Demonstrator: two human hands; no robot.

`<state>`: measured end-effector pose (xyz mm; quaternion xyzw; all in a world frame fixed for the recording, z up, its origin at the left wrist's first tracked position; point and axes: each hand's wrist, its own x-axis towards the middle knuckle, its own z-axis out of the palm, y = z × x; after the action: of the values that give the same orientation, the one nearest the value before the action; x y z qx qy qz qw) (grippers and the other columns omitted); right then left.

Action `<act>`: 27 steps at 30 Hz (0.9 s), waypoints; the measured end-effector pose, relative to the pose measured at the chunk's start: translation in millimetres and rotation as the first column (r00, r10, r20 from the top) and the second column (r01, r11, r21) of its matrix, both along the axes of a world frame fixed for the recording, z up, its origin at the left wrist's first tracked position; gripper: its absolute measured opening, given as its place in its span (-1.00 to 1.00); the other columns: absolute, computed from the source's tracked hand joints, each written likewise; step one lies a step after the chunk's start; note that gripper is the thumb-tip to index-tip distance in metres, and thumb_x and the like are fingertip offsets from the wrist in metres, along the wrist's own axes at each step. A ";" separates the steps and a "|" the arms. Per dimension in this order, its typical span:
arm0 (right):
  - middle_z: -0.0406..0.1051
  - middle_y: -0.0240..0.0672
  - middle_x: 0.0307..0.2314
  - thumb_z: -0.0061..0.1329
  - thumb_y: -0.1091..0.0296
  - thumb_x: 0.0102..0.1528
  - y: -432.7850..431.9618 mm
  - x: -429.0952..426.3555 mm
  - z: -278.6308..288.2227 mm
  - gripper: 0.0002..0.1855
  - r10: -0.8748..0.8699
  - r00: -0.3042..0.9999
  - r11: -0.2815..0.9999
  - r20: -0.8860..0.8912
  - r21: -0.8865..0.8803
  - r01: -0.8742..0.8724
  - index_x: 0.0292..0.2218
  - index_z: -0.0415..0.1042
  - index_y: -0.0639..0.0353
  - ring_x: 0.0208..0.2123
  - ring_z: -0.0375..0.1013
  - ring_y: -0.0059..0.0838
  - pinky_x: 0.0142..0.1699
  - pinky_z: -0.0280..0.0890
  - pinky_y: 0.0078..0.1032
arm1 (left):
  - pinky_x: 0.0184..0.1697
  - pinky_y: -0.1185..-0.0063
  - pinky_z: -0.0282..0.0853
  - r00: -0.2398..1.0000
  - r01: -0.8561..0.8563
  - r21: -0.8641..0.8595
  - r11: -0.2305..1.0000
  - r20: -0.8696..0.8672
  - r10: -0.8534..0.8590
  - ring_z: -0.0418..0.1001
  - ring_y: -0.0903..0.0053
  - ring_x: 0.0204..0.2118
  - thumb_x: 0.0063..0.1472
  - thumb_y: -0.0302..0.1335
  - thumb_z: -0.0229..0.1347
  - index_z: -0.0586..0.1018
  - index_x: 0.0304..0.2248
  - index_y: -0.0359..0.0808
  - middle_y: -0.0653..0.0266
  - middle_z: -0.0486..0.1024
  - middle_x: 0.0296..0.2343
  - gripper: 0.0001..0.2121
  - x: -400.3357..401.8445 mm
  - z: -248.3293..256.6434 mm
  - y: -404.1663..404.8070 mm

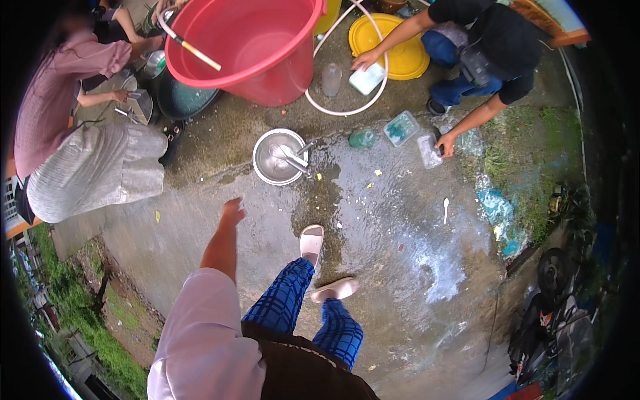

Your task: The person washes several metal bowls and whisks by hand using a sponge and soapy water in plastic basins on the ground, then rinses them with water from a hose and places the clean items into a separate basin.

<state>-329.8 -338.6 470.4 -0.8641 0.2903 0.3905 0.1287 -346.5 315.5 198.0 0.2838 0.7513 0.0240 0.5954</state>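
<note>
My left hand hangs over the wet concrete, fingers slightly apart, with nothing in it. My right hand is out of view. Ahead of my left hand, to its upper right, a metal basin stands on the ground with metal utensils in it, their handles over its rim. Farther right lie a green-tinted plastic container, a clear plastic tub with green stuff in it and a clear container, which a co-worker's hand touches. A white plastic spoon lies on the concrete.
A large red tub with a hose over its rim stands ahead, beside a dark basin. A yellow lid and a looped hose lie right of it. A person is at left, another crouches at right.
</note>
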 end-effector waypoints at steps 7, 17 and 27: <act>0.23 -0.21 -0.51 -0.13 0.43 -0.10 89.8 5.8 0.5 -0.86 -0.062 0.988 0.979 0.139 0.201 0.033 -0.43 0.27 0.27 -0.45 0.21 -0.33 -0.38 0.16 -0.43 | 0.02 0.43 0.17 -0.085 0.859 -0.457 0.229 -0.570 -0.817 0.26 0.23 -0.03 -0.03 -0.21 -0.04 0.38 -0.13 -0.40 -0.05 0.32 -0.13 -0.50 -243.9 126.1 41.0; 0.17 -0.32 -0.64 -0.10 0.49 -0.15 126.3 -77.1 42.7 -0.90 -0.207 0.953 0.960 0.221 0.232 0.155 -0.54 0.22 0.24 -0.57 0.15 -0.46 -0.50 0.12 -0.49 | -0.03 0.37 0.19 0.052 0.982 -0.110 0.150 -0.612 -0.789 0.30 0.16 -0.09 -0.01 -0.28 0.02 0.46 -0.22 -0.32 -0.04 0.35 -0.17 -0.63 -310.9 238.2 60.2; 0.11 -0.43 -0.76 -0.06 0.55 -0.20 145.8 -147.4 139.9 -0.83 -0.427 0.848 0.902 0.313 0.091 0.421 -0.64 0.18 0.20 -0.69 0.08 -0.59 -0.63 0.08 -0.54 | -0.30 0.54 0.35 0.647 0.621 0.698 0.357 -0.199 -0.736 0.47 0.37 -0.37 0.07 -0.42 0.03 0.51 -0.31 -0.35 0.08 0.49 -0.39 -0.79 15.3 321.8 150.4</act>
<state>-477.2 -192.9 610.2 -0.8297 0.4448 0.2073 0.2660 -331.2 465.9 519.7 0.7726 0.4458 0.0860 0.4438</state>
